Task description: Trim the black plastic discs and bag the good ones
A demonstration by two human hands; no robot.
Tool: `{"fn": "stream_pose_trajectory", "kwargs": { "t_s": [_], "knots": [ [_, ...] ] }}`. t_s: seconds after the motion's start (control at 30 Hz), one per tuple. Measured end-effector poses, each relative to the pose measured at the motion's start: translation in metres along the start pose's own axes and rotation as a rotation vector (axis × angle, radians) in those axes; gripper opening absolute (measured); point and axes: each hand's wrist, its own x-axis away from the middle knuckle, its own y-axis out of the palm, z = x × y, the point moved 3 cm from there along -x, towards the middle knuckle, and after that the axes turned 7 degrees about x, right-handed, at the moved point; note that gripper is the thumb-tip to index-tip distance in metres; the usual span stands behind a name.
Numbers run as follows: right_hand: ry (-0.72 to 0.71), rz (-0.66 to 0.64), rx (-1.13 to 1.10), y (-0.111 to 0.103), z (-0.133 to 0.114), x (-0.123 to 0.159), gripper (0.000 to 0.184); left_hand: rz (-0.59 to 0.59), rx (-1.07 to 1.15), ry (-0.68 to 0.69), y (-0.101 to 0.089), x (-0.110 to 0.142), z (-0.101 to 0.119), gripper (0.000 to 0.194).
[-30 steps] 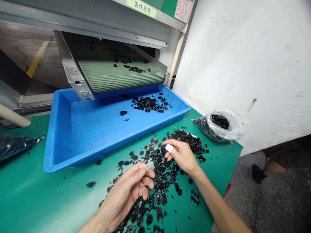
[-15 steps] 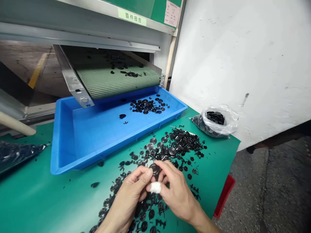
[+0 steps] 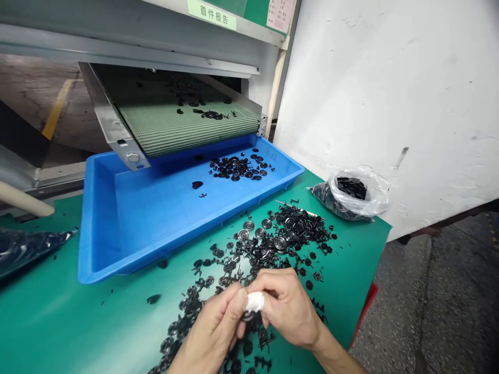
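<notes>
Just in front of me, my left hand [image 3: 221, 324] and my right hand [image 3: 284, 306] meet with fingertips pinched together. Between them they grip a round black plastic disc [image 3: 248, 315], mostly covered by my fingers. White tape [image 3: 254, 302] wraps my right thumb. Beneath and beyond both hands spreads a heap of loose black plastic parts [image 3: 268, 246], with ringed discs, small wheels and short branched pieces among them. My wrists hide some of the nearer parts.
A blue tray [image 3: 175, 243] holds more black parts, below the end of a green conveyor belt [image 3: 187, 127]. An open plastic bag [image 3: 374, 202] of black pieces stands at the right by the white wall. Another bag [image 3: 31, 246] lies on the left of the green table [image 3: 105, 332].
My right hand has brought a black disc from the heap back to my left hand. Both hands now hold it, and my right thumb has turned over the disc.
</notes>
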Motion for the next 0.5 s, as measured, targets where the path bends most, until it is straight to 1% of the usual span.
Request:
{"fn": "stream_pose_trajectory", "kwargs": {
  "t_s": [0.03, 0.07, 0.1, 0.17, 0.23, 0.27, 0.3, 0.37, 0.4, 0.43, 0.5],
  "knots": [
    [-0.005, -0.016, -0.011, 0.0, 0.001, -0.003, 0.017, -0.014, -0.003, 0.006, -0.002, -0.001, -0.001, 0.051],
    [-0.018, -0.06, 0.018, -0.002, 0.001, -0.007, 0.019, -0.026, -0.005, 0.01, -0.005, -0.003, -0.001, 0.051],
    [-0.037, -0.11, 0.094, -0.005, 0.002, -0.014, 0.022, -0.029, 0.006, 0.003, -0.009, -0.005, -0.001, 0.05],
    [-0.085, -0.178, 0.361, -0.014, 0.005, -0.034, 0.03, 0.016, 0.104, -0.033, -0.019, -0.012, -0.001, 0.049],
    [-0.101, -0.12, 0.659, -0.026, 0.013, -0.062, 0.039, 0.092, 0.274, -0.039, -0.03, -0.018, 0.002, 0.046],
    [-0.091, -0.131, 0.788, -0.028, 0.018, -0.076, 0.042, 0.116, 0.371, -0.032, -0.034, -0.021, 0.004, 0.041],
    [-0.079, -0.178, 0.89, -0.029, 0.024, -0.09, 0.044, 0.126, 0.463, -0.026, -0.036, -0.023, 0.006, 0.033],
    [-0.07, -0.259, 0.963, -0.027, 0.034, -0.113, 0.042, 0.13, 0.613, -0.041, -0.039, -0.025, 0.01, 0.022],
    [-0.067, -0.286, 0.971, -0.026, 0.038, -0.121, 0.04, 0.132, 0.668, -0.064, -0.04, -0.025, 0.011, 0.021],
    [-0.066, -0.296, 0.967, -0.026, 0.04, -0.126, 0.038, 0.139, 0.709, -0.073, -0.041, -0.025, 0.012, 0.021],
    [-0.06, -0.284, 0.958, -0.029, 0.041, -0.127, 0.034, 0.149, 0.751, -0.054, -0.043, -0.026, 0.013, 0.018]
  ]
}}
